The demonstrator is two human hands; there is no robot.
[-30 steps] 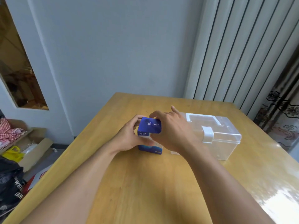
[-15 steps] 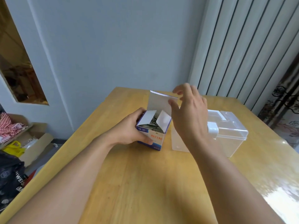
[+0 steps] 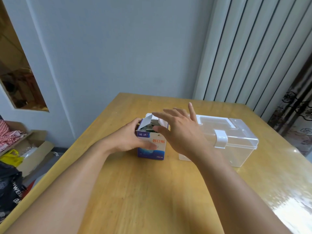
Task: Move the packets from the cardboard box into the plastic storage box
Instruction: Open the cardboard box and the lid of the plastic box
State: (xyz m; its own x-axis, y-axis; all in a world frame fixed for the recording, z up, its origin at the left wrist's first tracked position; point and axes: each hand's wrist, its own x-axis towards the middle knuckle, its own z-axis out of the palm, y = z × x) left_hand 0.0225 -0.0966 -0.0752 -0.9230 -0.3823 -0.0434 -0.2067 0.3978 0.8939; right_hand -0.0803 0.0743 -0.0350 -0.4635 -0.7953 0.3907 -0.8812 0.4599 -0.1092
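Left grip: my left hand curls round the cardboard box, thumb across its front face, fingers behind its left side.
Right grip: my right hand hovers above the box's open top, fingers spread and straight, holding nothing.
Cardboard box: upright on the wooden table, top flaps raised.
Packets: the packets seem to sit inside the opening; they are too small to count.
Plastic storage box: the plastic storage box stands just right of the cardboard box, clear lid down, white latch at its front.
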